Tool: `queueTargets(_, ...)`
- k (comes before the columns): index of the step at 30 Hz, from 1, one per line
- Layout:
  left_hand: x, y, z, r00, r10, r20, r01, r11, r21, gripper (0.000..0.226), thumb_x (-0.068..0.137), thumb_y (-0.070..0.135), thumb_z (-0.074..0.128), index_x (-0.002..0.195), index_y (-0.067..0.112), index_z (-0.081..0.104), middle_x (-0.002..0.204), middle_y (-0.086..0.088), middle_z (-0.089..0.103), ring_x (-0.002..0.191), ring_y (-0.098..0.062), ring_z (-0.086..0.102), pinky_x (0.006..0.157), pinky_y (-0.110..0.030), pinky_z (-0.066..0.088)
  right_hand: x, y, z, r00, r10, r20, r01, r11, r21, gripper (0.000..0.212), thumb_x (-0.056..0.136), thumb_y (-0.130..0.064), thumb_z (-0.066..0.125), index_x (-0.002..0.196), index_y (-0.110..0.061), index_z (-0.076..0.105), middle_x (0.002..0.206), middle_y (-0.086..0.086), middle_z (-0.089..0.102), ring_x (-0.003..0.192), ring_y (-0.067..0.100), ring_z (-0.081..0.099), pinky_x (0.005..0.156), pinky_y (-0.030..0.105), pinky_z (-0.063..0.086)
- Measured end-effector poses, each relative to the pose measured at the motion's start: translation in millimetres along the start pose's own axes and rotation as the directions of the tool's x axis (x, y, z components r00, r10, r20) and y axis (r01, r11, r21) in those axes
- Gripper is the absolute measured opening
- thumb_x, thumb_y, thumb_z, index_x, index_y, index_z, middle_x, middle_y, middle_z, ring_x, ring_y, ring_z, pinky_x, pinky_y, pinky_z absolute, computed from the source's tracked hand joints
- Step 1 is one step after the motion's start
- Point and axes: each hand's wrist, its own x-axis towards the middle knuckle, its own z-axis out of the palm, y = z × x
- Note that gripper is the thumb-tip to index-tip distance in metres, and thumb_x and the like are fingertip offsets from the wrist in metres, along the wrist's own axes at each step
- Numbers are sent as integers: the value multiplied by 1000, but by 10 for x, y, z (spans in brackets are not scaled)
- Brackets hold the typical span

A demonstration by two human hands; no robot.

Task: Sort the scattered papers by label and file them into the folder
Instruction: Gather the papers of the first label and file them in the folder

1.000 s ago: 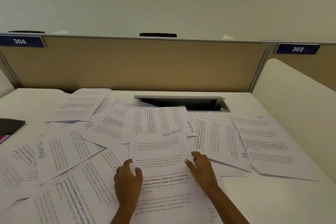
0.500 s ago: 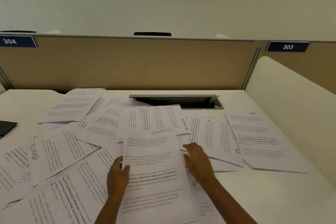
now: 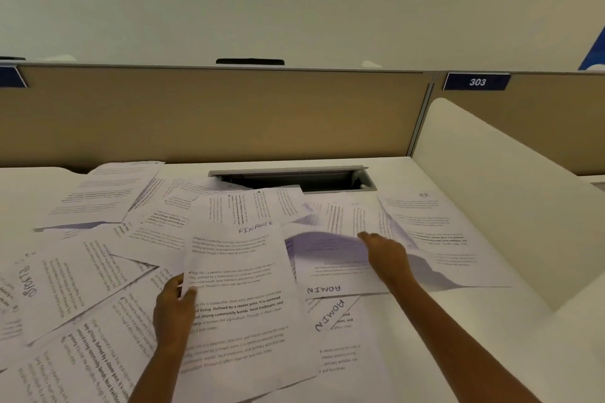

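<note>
The left hand (image 3: 173,314) pinches the white printed sheet headed FINANCE (image 3: 239,288) at mid-desk near the front edge. The right hand (image 3: 384,255) grasps a curling white sheet (image 3: 327,249) beside it. Lift that sheet fully, read its label, then stack by heading.

White desk (image 3: 458,353); scattered papers (image 3: 98,271)

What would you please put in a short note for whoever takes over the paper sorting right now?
Left hand grips the left edge of the FINANCE sheet. Right hand lifts a sheet, exposing an ADMIN sheet above a second ADMIN sheet. SPORTS sheet lies left, HR sheet right. Done: nothing filed. Left: group all labels and file; no folder is in view.
</note>
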Motion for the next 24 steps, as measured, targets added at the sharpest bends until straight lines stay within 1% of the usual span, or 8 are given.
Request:
queueTargets(3,-11,20,-7,1000,-1,6,1,999,-39,33,92,8,49,124,3,51,112,-21,62,95,-38,60,82,-44,48,56,72,-202,991,96,-97,-92,995,45,37,97,-15,36,133,-12,42,120,9,61,102,24,63,82,28,50)
queueTargets(7,3,18,-26,999,-31,25,34,994,-108,32,91,7,50,123,5,53,114,-19,63,98,-38,61,89,-49,49,125,192,-264,967,212,-138,-201,976,88,28,97,-21,41,121,-11,51,107,8,65,90,23,65,73,25,47)
queueTargets(9,11,6,-38,998,-52,32,56,988,-145,32,91,6,50,123,5,53,115,-20,62,100,-38,60,91,-50,47,122,226,-257,954,263,-145,-246,961,128,26,96,-18,41,118,-8,52,103,12,66,88,27,65,74,29,49)
queueTargets(12,25,-34,-67,995,-90,35,95,975,-200,34,91,5,49,125,4,52,116,-20,61,101,-38,59,91,-47,47,79,249,-225,937,299,-181,-250,935,251,35,95,-16,43,129,-8,47,106,17,65,91,32,64,81,37,51)
queueTargets(17,94,-110,-126,988,-151,43,156,946,-284,38,90,3,50,129,4,49,120,-20,59,104,-38,58,93,-47,46,-15,159,0,987,102,-121,-73,972,224,48,96,-14,38,143,-17,27,117,11,60,92,25,64,78,33,52)
queueTargets(20,98,-131,-157,985,-165,46,171,937,-305,38,90,3,51,129,5,49,120,-21,59,103,-39,58,93,-48,46,-82,101,179,998,-51,20,43,961,273,50,94,-15,44,142,-19,30,139,9,45,116,23,54,95,35,47)
queueTargets(22,95,-131,-179,984,-171,40,175,936,-306,39,90,2,50,129,4,48,121,-19,58,105,-39,58,92,-47,46,-142,77,262,971,-174,165,122,951,285,57,90,-31,52,142,-22,30,148,4,32,132,19,38,107,34,36)
queueTargets(24,98,-139,-202,983,-182,38,185,933,-308,39,90,3,51,129,4,48,122,-20,58,104,-39,58,91,-47,47,-192,65,293,917,-251,309,161,944,288,76,79,-61,50,142,-24,29,152,2,25,138,18,28,113,36,26)
